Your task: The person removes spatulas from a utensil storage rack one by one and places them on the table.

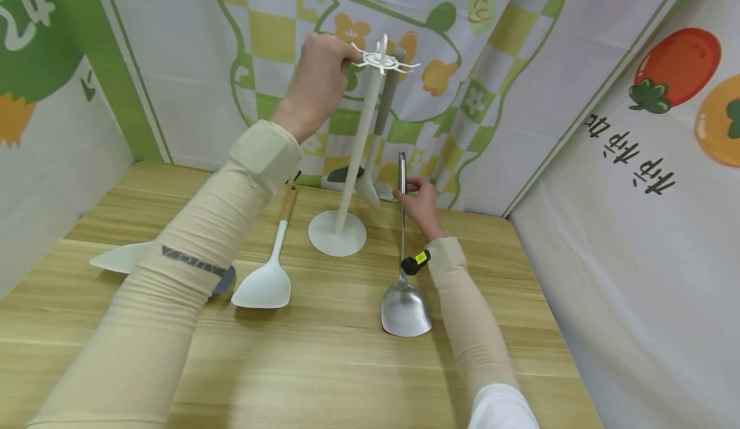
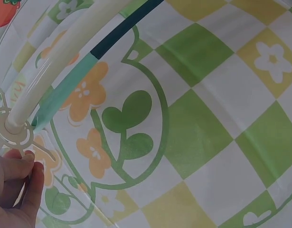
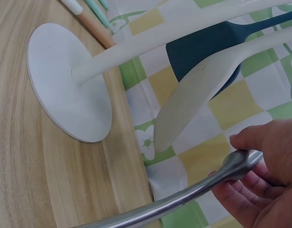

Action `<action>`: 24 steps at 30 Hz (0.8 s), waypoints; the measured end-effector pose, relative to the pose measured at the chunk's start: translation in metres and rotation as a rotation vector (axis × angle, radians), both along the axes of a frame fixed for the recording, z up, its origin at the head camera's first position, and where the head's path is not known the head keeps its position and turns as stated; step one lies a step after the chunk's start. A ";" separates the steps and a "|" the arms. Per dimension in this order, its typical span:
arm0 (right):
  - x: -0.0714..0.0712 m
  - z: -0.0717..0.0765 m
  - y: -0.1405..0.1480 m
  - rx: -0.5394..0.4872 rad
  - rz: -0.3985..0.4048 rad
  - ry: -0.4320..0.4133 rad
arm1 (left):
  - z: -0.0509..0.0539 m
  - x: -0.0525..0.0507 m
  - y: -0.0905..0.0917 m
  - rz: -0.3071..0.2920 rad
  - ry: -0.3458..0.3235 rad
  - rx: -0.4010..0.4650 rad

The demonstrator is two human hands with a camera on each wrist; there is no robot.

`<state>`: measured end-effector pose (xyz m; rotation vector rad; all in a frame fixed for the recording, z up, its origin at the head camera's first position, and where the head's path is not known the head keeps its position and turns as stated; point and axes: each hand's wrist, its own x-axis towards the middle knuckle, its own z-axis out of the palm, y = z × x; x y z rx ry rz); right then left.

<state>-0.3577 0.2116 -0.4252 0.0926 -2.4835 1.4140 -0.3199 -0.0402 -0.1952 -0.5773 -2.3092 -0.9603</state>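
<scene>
A white stand with a round base [image 1: 337,233] and a hooked top ring [image 1: 381,61] stands upright; my left hand [image 1: 318,82] pinches one arm of that ring, as the left wrist view also shows at the ring [image 2: 13,133]. From its far side hang a white utensil [image 3: 198,85] and a dark teal one [image 3: 202,45]. To the right of the stand, my right hand [image 1: 422,204] holds the upper handle of a metal spatula [image 1: 406,310], thumb on one side and fingers curled below the handle [image 3: 183,194]. The metal blade is low over or on the table; contact cannot be told.
A white spatula with a wooden handle [image 1: 266,284] lies left of the stand on the wooden table [image 1: 312,377]. Further left, another pale utensil [image 1: 118,257] and a grey-blue one [image 1: 225,281] are partly hidden by my left forearm. A patterned curtain [image 1: 277,5] hangs behind.
</scene>
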 end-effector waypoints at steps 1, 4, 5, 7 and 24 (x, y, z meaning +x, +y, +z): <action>0.000 -0.001 0.000 0.002 0.002 -0.007 | 0.000 0.000 0.000 -0.001 0.006 0.000; 0.000 -0.002 0.000 0.013 0.007 -0.024 | -0.001 0.001 0.000 -0.002 0.029 -0.007; 0.000 -0.003 0.001 0.017 0.009 -0.029 | -0.001 0.001 0.000 -0.002 0.036 -0.009; 0.000 -0.004 0.001 0.018 0.010 -0.034 | -0.001 0.001 0.000 -0.002 0.041 -0.011; -0.002 -0.013 0.005 0.038 0.028 -0.162 | -0.001 0.001 0.001 0.009 0.033 -0.016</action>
